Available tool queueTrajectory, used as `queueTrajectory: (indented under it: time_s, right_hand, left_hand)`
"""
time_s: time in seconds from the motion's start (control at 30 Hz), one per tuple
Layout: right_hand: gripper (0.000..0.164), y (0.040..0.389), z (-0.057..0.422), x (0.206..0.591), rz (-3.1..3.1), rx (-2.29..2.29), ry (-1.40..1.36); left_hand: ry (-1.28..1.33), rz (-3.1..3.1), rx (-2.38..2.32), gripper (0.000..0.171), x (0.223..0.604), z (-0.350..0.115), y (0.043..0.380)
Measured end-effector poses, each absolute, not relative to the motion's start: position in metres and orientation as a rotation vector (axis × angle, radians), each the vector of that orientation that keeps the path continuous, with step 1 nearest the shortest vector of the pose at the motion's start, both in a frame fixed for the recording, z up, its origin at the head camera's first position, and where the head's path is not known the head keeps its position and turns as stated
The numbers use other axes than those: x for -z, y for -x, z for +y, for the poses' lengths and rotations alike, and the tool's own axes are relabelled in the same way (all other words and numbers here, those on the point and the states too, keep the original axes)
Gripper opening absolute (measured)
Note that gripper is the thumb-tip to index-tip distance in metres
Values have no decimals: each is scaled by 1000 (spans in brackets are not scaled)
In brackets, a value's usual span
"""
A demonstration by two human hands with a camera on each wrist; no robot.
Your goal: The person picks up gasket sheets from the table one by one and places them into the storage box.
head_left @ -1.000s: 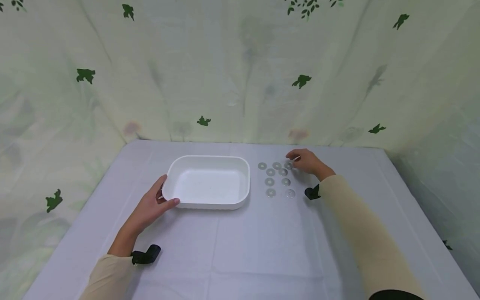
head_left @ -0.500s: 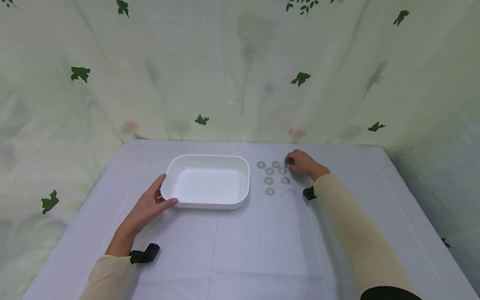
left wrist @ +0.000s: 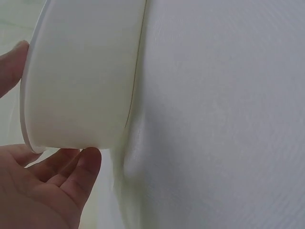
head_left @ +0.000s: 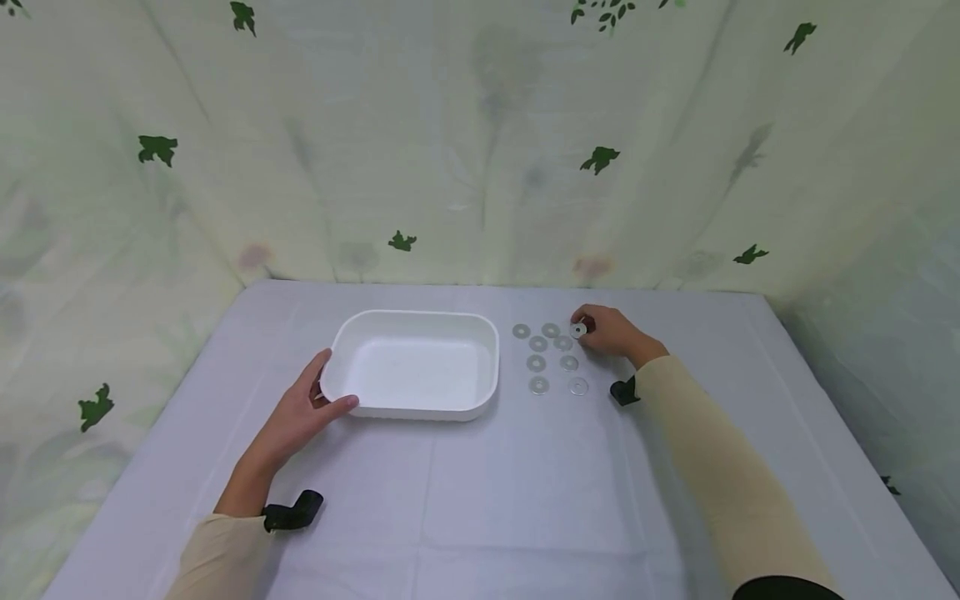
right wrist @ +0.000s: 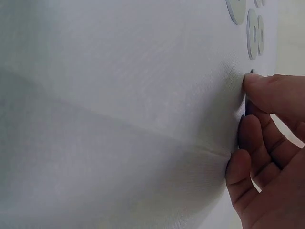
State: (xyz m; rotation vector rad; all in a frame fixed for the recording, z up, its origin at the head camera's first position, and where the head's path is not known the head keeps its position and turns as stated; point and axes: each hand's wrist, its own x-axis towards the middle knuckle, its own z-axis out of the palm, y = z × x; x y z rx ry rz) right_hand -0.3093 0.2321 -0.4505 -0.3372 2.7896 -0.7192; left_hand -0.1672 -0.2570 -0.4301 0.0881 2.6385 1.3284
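A white rectangular tray [head_left: 416,412] with rounded corners rests on the table, left of the middle in the head view. My left hand [head_left: 303,412] grips its left end, thumb at the near corner and fingers along the side. In the left wrist view, fingertips [left wrist: 90,157] press against the tray's wall [left wrist: 81,86]. To the tray's right, several flat metal washers [head_left: 538,385] lie in loose rows. My right hand [head_left: 611,331] pinches a washer [head_left: 577,330] at the far right of them, tilted between thumb and fingers. In the right wrist view, the thumb [right wrist: 274,93] mostly hides it.
A pale cloth [head_left: 480,500] covers the table. Behind its far edge hangs a light curtain [head_left: 480,167] with green leaf prints. In the right wrist view, a few washers [right wrist: 252,33] lie beyond the thumb. A black wrist mount [head_left: 292,510] sits at the left cuff.
The right hand's fingers have closed on the far-right washer, which now appears tilted and more visible in the pinch. My left hand and the tray have stayed in place.
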Motion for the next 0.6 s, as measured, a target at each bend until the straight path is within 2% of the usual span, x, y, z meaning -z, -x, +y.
queueTrajectory:
  time_s: [0.33,0.6]
  right_hand:
    - [38,310,232,445,2742,816,273]
    - [37,311,227,418,2735,978,326]
  left_hand:
    - [-37,2670,-1329,101,432,-254,164]
    - [-5,2664,-1325,102,434,-253,165]
